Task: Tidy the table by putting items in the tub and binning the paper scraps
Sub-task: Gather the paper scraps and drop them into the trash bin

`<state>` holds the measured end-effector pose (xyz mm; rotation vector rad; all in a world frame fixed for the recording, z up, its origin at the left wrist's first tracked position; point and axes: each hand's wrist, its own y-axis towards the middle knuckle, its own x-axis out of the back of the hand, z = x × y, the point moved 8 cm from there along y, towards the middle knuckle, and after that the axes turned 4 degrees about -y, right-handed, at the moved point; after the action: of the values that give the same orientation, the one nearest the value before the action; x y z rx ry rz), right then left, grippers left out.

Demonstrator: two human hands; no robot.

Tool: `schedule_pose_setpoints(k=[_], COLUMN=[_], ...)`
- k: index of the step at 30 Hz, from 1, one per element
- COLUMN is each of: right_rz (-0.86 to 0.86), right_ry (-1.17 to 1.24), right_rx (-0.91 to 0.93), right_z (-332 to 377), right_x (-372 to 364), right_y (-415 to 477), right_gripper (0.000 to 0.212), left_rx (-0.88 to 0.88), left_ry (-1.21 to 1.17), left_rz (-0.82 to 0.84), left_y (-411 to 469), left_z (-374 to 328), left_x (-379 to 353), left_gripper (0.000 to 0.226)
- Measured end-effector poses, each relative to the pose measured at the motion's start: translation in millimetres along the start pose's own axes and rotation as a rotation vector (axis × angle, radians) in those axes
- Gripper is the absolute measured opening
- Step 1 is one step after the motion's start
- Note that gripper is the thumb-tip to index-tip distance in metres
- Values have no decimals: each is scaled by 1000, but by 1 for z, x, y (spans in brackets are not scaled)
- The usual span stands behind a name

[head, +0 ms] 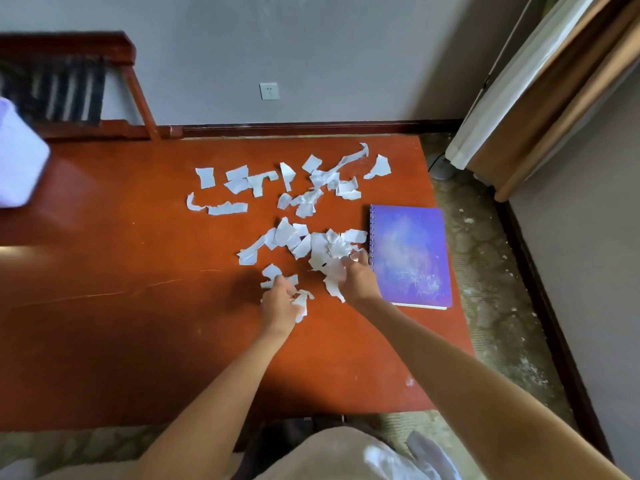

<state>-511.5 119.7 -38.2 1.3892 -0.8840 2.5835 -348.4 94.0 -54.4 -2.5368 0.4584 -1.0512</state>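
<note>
Several torn white paper scraps [298, 199] lie scattered over the middle of the red-brown table [121, 271]. My left hand [278, 303] has its fingers curled round a few scraps at the near edge of the pile. My right hand [356, 277] grips a crumpled bunch of scraps [329, 258] just left of a purple spiral notebook [410, 254]. The notebook lies flat near the table's right edge. A white, blurred tub-like object [19, 157] shows at the far left edge of the view.
A dark wooden chair [79, 88] stands at the back left against the grey wall. Curtains [540, 88] hang at the right. Carpeted floor [491, 289] runs along the table's right side. My lap shows below the table's front edge.
</note>
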Motion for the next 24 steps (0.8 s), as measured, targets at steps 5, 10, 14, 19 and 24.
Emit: schedule_pose_setpoints(k=[5, 10, 14, 19, 24], right_rz=[17, -15, 4, -6, -109], right_ry=[-57, -97, -38, 45, 217], right_rx=[-26, -111, -166, -133, -170], right_z=[1, -5, -8, -4, -10], right_x=[-16, -19, -23, -22, -5], right_y=[11, 16, 14, 8, 7], right_gripper=[69, 61, 26, 16, 32], left_rx=[115, 93, 78, 62, 39], left_ry=[98, 183, 189, 52, -44], left_rz=[80, 88, 56, -35, -71], left_y=[19, 27, 24, 18, 19], left_z=[16, 16, 18, 18, 17], left_x=[18, 17, 14, 22, 32], left_gripper=[88, 49, 51, 49, 20])
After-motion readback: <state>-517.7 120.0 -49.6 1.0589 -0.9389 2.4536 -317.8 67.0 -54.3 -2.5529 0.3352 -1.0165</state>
